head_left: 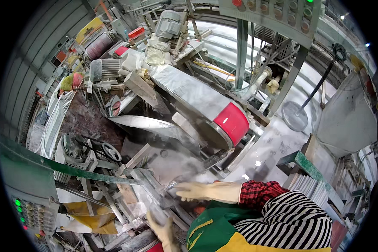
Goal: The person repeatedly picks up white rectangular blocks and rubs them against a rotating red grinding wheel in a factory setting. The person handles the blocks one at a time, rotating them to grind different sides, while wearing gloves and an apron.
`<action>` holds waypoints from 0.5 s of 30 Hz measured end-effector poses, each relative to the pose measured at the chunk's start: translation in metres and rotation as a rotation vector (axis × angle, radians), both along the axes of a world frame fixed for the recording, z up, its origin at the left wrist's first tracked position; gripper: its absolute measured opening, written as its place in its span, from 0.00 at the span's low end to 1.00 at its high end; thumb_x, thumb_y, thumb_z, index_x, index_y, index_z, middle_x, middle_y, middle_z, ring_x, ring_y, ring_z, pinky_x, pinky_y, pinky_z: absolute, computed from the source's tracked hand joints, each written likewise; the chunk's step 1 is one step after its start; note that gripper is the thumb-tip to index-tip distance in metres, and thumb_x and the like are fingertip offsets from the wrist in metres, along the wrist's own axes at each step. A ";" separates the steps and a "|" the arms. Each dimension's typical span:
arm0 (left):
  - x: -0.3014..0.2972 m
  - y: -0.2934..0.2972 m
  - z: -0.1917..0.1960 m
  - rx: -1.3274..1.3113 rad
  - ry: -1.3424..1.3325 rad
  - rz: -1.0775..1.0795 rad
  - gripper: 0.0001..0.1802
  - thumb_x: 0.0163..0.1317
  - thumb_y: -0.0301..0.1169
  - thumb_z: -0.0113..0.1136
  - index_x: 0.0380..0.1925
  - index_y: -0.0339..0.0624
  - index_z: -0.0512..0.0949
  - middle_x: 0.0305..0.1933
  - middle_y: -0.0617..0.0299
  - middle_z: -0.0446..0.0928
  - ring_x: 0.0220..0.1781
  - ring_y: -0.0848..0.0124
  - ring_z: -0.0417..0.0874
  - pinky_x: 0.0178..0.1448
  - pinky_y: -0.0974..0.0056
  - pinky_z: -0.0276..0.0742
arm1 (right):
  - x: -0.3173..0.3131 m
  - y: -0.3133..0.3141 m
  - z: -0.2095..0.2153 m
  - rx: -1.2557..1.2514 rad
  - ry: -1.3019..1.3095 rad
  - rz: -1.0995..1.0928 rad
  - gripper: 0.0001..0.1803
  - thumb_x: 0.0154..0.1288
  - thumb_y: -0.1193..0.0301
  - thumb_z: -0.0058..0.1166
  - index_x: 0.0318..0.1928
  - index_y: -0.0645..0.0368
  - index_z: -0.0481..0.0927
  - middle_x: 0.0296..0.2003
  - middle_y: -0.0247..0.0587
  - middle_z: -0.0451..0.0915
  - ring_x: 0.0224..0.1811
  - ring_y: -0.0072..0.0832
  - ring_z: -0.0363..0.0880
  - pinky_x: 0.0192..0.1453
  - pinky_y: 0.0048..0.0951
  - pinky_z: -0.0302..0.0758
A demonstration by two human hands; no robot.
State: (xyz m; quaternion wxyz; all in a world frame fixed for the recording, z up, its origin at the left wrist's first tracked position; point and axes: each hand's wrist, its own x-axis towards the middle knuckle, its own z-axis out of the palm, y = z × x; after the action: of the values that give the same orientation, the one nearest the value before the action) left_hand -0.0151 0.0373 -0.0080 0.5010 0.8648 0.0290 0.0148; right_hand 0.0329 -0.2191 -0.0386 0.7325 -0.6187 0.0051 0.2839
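Both of my hands wear cream rubber gloves. My right hand (pixel 199 191) reaches leftward over the dusty metal rails (pixel 149 185) of the machine, its fingers stretched out. By its fingertips is a small shiny spot (pixel 171 185) that I cannot make out. My left hand (pixel 163 232) is lower, at the bottom edge of the picture, thumb and fingers apart. It is nearest to a rounded grey and red machine part (pixel 145 241). I see nothing held in either hand. Haze hangs over the rails just beyond my right hand.
A long belt guard with a red end (pixel 232 124) slants across the middle. At left stands a control panel (pixel 31 214) with lit buttons; another panel (pixel 273 17) hangs above. A stack of pale slabs (pixel 308 187) is at right, near a round-based stand (pixel 295 116).
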 end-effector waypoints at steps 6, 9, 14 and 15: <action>0.037 -0.106 0.050 0.247 -0.359 -0.475 0.48 0.51 0.27 0.77 0.71 0.31 0.61 0.79 0.36 0.52 0.79 0.50 0.58 0.81 0.52 0.53 | -0.007 0.028 -0.031 -0.333 -0.748 -0.573 0.42 0.69 0.66 0.60 0.78 0.55 0.54 0.46 0.40 0.83 0.40 0.22 0.80 0.44 0.27 0.78; 0.024 -0.101 0.054 -0.114 -0.239 -0.596 0.46 0.54 0.20 0.73 0.72 0.30 0.60 0.80 0.36 0.48 0.79 0.50 0.58 0.79 0.53 0.59 | -0.013 -0.038 0.022 0.220 -0.099 -0.506 0.46 0.65 0.72 0.63 0.79 0.56 0.53 0.45 0.36 0.83 0.38 0.20 0.79 0.42 0.25 0.77; 0.023 -0.022 -0.001 -0.174 0.149 -0.307 0.45 0.56 0.16 0.68 0.74 0.41 0.60 0.79 0.41 0.52 0.75 0.55 0.65 0.72 0.57 0.69 | 0.020 -0.139 -0.022 0.080 -0.249 -1.195 0.48 0.58 0.79 0.61 0.78 0.54 0.55 0.39 0.35 0.80 0.36 0.20 0.78 0.40 0.23 0.76; 0.022 -0.005 -0.011 -0.236 0.287 -0.155 0.44 0.58 0.18 0.67 0.75 0.43 0.60 0.78 0.43 0.54 0.74 0.57 0.67 0.70 0.59 0.71 | 0.028 -0.159 -0.032 -0.102 -0.247 -1.326 0.48 0.55 0.79 0.61 0.77 0.53 0.58 0.39 0.36 0.80 0.38 0.23 0.80 0.44 0.25 0.78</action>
State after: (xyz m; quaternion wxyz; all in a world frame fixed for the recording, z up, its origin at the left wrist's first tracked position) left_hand 0.0073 0.0320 -0.0185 0.5893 0.7930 0.0350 -0.1507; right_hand 0.0611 -0.3785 -0.0702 0.7170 -0.5463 0.3132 -0.2990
